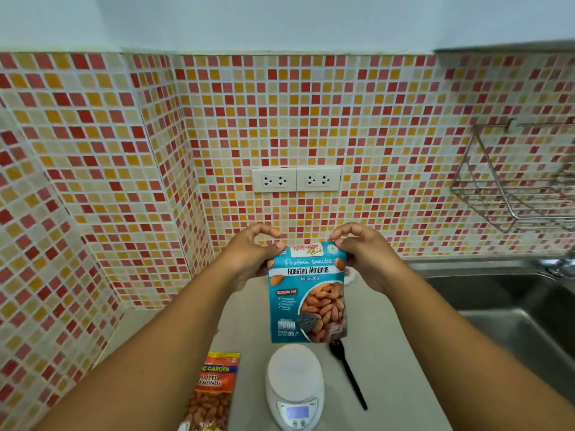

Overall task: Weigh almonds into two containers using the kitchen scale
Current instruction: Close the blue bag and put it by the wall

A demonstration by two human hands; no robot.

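Tiled wall (93,157): red, orange and cream mosaic, wrapping the corner to the left of the left fingers and running on behind both hands.
Salted almonds packet (211,390): orange and red, lying flat on the counter, below and to the left of the left fingers, near the forearm.
Left hand (249,256): raised over the counter, thumb and fingertips pinched together on the top left corner of the pouch.
Sockets (296,179): two white double outlets on the wall, above the gap between the two sets of fingers.
Roasted almonds pouch (308,293): teal, printed "Roasted Almonds", hanging upright from the fingertips of both hands, its top edge between them, its bottom edge above the scale; whether the top is sealed I cannot tell.
Kitchen scale (295,384): white, round platform bare, small lit display at the near end, on the counter straight below the fingers.
Black fork (347,373): plastic, lying on the counter just right of the scale, below the right fingers, tines toward the pouch.
Right hand (367,256): mirrors the left, thumb and fingertips clamped on the pouch's top right corner.
Counter (389,353): pale grey, beneath both hands.
Sink (513,312): steel basin, right of the right fingers and lower.
Wire rack (516,181): metal, hung on the wall above and well right of the right fingers.
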